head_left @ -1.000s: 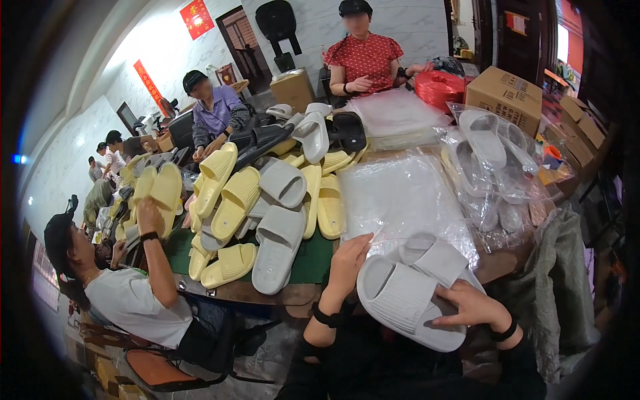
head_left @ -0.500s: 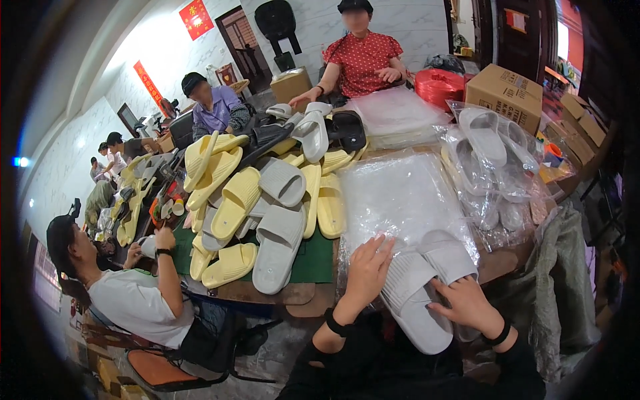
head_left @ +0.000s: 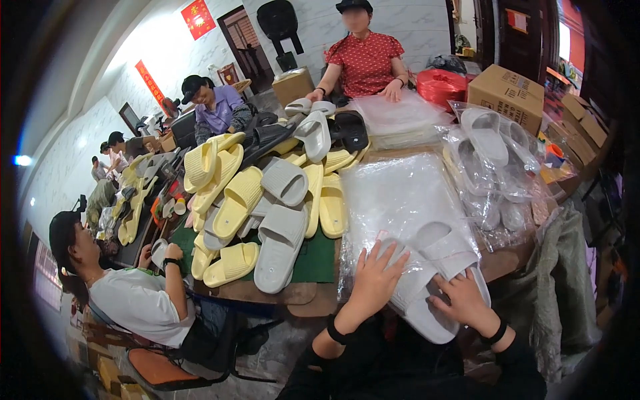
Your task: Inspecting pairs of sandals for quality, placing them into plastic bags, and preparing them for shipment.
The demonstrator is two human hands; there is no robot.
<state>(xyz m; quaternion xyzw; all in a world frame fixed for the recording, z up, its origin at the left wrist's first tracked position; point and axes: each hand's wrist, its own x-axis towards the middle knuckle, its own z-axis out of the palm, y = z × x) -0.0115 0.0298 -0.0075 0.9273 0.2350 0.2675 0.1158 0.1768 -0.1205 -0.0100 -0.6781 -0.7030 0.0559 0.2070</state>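
A pair of light grey slippers [head_left: 427, 313] lies over the near edge of a stack of clear plastic bags [head_left: 393, 193], soles down, toes pointing away from me. Clear film appears to cover the toe ends. My left hand [head_left: 375, 283] rests on the left slipper's strap and the film, its fingers spread. At the foot openings, my right hand [head_left: 465, 300] grips the pair, with fingertips tucked in by the straps. Its fingers hide part of the right slipper.
Yellow slippers [head_left: 239, 200] and grey ones [head_left: 280, 247] are heaped to the left. Bagged slippers [head_left: 490, 143] lie at the right, near a cardboard box [head_left: 507, 93] and red twine [head_left: 440, 87]. Co-workers sit at the left and across the table; a grey sack [head_left: 560, 287] hangs on the right.
The slippers have slid away from me, farther into the film. My left hand's fingers have spread and shifted onto the strap. My right hand has moved along with the pair.
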